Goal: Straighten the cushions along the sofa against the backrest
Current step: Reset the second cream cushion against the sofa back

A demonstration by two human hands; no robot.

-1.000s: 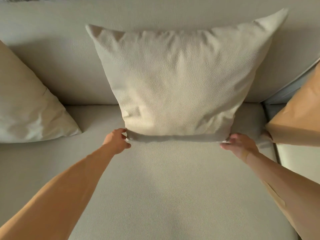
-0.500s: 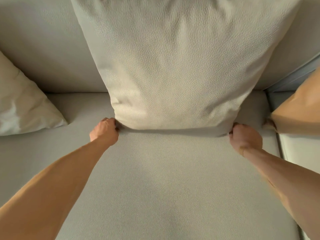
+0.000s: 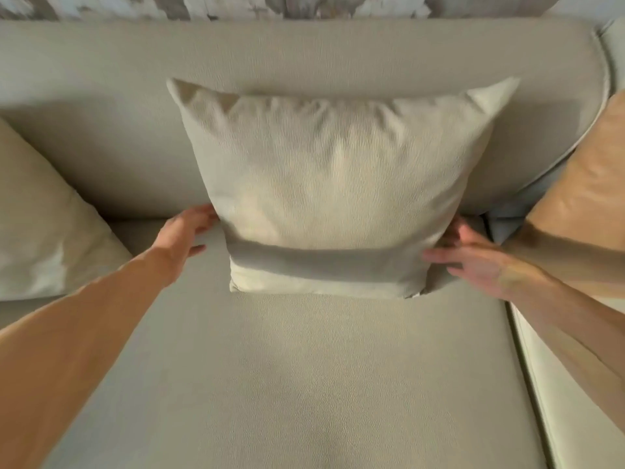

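The sofa fills the view, its long backrest running across the top and the seat stretching toward you. Your middle cushion stands on the seat, leaning back against the backrest, its top corners up and its lower edge resting forward on the seat. A pale cushion sits well to its left, and a tan cushion leans at the right end near the sofa's corner.

Your left hand lies with fingers extended against the cushion's lower left side, touching it, gripping nothing. Your right hand is likewise spread, fingers straight and blurred with motion, at the lower right side; it looks to be touching or just beside the fabric, holding nothing.

You seem to be squaring this one up. To do it well, press both flat palms inward evenly, so the cushion centres without twisting. Its bottom edge sits a little forward of the backrest, so nudge the base back until the whole rear face rests flush. Keep the pressure low on the sides; pushing high would likely tip the top forward. The filling looks soft and will probably slump, so a light pat on the top corners should keep them pointed. Check that the top edge runs level with the backrest, then judge the gaps to the neighbours on either side before you let it be.
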